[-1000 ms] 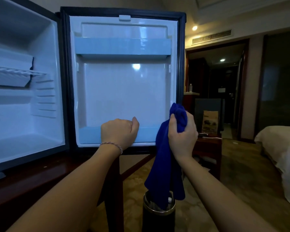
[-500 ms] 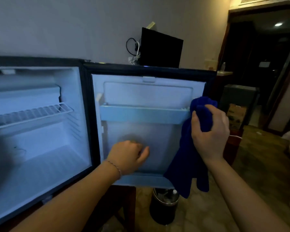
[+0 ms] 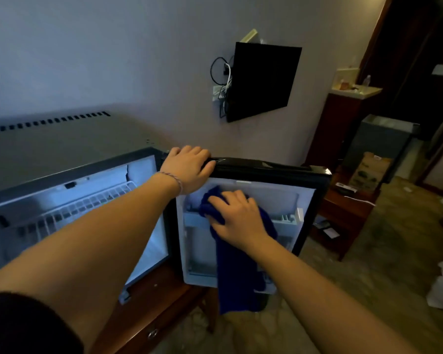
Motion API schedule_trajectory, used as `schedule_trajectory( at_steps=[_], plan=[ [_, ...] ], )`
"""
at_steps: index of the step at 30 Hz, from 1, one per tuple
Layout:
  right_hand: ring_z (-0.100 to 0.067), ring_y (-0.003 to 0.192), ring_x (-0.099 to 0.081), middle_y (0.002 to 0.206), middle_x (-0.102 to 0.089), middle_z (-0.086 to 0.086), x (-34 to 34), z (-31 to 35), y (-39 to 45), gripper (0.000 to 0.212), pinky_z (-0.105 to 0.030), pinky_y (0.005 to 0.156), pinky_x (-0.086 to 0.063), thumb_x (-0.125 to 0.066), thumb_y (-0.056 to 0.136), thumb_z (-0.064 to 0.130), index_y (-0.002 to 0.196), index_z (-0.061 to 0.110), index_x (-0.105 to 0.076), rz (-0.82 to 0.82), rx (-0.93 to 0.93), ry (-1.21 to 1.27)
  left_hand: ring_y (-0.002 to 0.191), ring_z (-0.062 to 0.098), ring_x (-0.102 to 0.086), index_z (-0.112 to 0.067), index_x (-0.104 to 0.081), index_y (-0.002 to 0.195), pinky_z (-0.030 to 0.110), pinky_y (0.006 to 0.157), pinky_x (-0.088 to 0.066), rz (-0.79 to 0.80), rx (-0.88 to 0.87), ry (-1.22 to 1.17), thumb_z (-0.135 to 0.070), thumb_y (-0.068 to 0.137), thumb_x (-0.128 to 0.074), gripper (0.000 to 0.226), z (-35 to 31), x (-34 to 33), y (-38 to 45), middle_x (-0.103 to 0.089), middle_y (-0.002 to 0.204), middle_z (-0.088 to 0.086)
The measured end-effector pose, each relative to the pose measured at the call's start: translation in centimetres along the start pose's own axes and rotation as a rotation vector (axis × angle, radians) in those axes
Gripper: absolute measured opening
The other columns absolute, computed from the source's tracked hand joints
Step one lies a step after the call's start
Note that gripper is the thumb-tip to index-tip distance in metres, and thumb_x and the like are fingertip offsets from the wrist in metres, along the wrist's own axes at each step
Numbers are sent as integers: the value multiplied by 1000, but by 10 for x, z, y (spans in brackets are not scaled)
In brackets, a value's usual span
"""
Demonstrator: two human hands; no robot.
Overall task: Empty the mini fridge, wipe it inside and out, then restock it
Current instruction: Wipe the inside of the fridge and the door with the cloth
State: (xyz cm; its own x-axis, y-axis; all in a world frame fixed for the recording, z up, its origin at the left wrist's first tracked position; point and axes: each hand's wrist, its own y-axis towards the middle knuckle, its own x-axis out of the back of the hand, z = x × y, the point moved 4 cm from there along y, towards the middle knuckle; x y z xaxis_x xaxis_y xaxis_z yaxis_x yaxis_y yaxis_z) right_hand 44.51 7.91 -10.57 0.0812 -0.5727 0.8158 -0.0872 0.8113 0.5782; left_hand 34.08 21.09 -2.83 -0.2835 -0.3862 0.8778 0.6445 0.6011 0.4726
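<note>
Now the person is standing taller over the mini fridge (image 3: 69,149), and both hands have changed jobs. The left hand (image 3: 188,166), which a second ago was resting as a loose fist low on the inside of the open door (image 3: 243,226), is now lying along the door's top edge near the hinge corner, fingers draped over the black rim and steadying it. The right hand (image 3: 237,217) has come in from the door's free edge, where it was clutching the blue cloth (image 3: 237,272) in the air, and is now pressing that cloth flat-fingered against the upper door shelf (image 3: 284,221), near its hinge-side end; the rest of the cloth is hanging down past the door's bottom edge.

Wiping of the door's inner face is getting under way, then (the cabinet and its wire rack (image 3: 87,203) are showing bare, so the emptying looks done). By the look of it, the top shelf is being taken first, working downward. The outside and the restocking are apparently still waiting. With the door braced at the top, it should be holding steady against the rubbing; the dangling tail could snag on the lower shelf.
</note>
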Motion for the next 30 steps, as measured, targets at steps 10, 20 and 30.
schedule_trajectory(
  at_steps=[10,20,30],
  plan=[
    [-34,98,-62,115,-66,-7,-34,32,30,42,-42,72,-48,-55,92,51,125,27,-62,181,-89,-3,90,24,-58,-23,-62,100,42,88,-38,-27,42,-42,-54,100,-18,54,-2,-13,15,-65,99,1],
    [-25,112,-53,118,-63,-1,14,-91,-16,54,-42,88,-46,-34,91,60,125,28,-61,319,-238,-164,83,23,-47,-24,-50,97,36,73,-37,126,-50,-119,-57,102,-19,46,2,-11,31,-61,100,6],
    [-29,108,-55,112,-64,-4,-11,-54,11,44,-46,85,-47,-44,90,52,118,24,-64,258,-318,-118,108,32,-54,-20,-49,122,48,87,-43,269,-60,-126,-60,101,-15,57,5,-14,41,-58,121,11]
  ],
)
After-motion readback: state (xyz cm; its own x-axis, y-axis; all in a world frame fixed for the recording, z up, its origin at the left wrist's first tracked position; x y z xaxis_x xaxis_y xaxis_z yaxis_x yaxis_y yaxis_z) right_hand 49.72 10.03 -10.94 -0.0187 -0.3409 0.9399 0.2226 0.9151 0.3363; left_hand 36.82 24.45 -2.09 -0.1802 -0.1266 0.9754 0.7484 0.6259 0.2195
